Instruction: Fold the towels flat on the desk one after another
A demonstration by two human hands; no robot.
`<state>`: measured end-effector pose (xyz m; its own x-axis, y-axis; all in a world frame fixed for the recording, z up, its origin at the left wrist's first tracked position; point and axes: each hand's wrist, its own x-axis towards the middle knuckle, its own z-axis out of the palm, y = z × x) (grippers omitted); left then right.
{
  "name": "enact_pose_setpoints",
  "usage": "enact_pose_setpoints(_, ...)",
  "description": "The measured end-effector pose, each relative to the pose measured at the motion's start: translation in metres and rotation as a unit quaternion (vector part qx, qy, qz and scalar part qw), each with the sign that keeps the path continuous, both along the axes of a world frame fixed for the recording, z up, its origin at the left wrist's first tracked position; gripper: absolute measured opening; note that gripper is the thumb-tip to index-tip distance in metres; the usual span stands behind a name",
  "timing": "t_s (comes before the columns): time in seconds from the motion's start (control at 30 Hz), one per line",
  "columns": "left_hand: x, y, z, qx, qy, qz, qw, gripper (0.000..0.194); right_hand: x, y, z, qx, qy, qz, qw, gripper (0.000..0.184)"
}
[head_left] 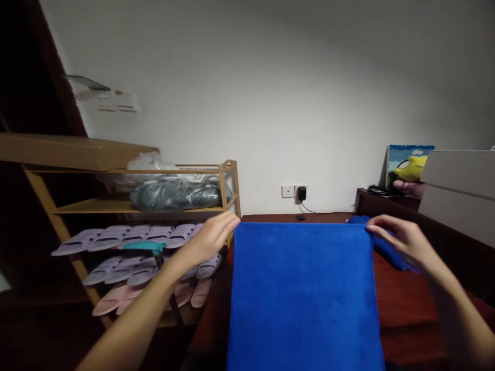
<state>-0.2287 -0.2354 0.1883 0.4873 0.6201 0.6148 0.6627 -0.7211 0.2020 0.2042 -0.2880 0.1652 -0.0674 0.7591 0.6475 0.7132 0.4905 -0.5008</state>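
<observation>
A blue towel hangs stretched between my two hands, its top edge straight and level. My left hand pinches the towel's upper left corner. At the upper right corner, my right hand has its thumb and fingers closed on the cloth. The towel's lower end runs out of view at the bottom. Behind my right hand lies more blue cloth on the reddish-brown tabletop, partly hidden by the hand and the towel.
A wooden rack on the left bears several lilac slippers, pink slippers and plastic-wrapped bundles. A cardboard box lies on top. A black charger is plugged into the wall. Far right stand white boxes.
</observation>
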Motion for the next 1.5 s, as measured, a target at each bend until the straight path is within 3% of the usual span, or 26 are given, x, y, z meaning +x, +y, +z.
enact_pose_setpoints(0.13, 0.002, 0.054, -0.067, -0.093, 0.013, 0.022, 0.995, 0.036, 0.001, 0.062, -0.058, -0.090, 0.006, 0.062, 0.994, 0.040)
enact_pose_setpoints(0.23, 0.008, 0.093, -0.110, -0.130, 0.035, 0.048, 0.990, 0.039, -0.005, 0.111, -0.101, -0.147, -0.009, 0.053, 0.988, 0.037)
enact_pose_setpoints(0.33, 0.013, 0.123, -0.142, -0.151, 0.062, 0.069, 0.984, 0.040, -0.015, 0.152, -0.135, -0.185, -0.025, 0.028, 0.982, 0.031)
enact_pose_setpoints(0.47, 0.012, 0.147, -0.168, -0.174, 0.116, 0.106, 0.972, 0.034, -0.026, 0.185, -0.166, -0.209, -0.053, 0.021, 0.976, 0.020)
enact_pose_setpoints(0.6, 0.007, 0.161, -0.178, -0.175, 0.167, 0.146, 0.959, 0.029, -0.034, 0.204, -0.184, -0.231, -0.088, 0.011, 0.969, 0.017)
enact_pose_setpoints(0.73, 0.011, 0.161, -0.182, -0.157, 0.188, 0.191, 0.951, 0.027, -0.045, 0.214, -0.191, -0.225, -0.121, -0.032, 0.966, 0.019)
enact_pose_setpoints(0.83, 0.022, 0.146, -0.190, -0.138, 0.185, 0.196, 0.953, 0.038, -0.059, 0.206, -0.195, -0.201, -0.134, -0.076, 0.967, 0.033)
enact_pose_setpoints(0.93, 0.034, 0.125, -0.204, -0.157, 0.180, 0.150, 0.959, 0.049, -0.075, 0.187, -0.204, -0.192, -0.160, -0.069, 0.966, 0.054)
enact_pose_setpoints(1.1, 0.042, 0.111, -0.219, -0.242, 0.197, 0.162, 0.936, 0.076, -0.090, 0.166, -0.220, -0.279, -0.230, -0.023, 0.932, 0.079)
enact_pose_setpoints(1.33, 0.039, 0.132, -0.210, -0.259, 0.211, 0.165, 0.928, 0.075, -0.089, 0.187, -0.214, -0.287, -0.255, -0.014, 0.923, 0.081)
enact_pose_setpoints(1.5, 0.054, 0.127, -0.199, -0.195, 0.210, 0.187, 0.940, 0.070, -0.100, 0.187, -0.200, -0.252, -0.252, -0.038, 0.934, 0.084)
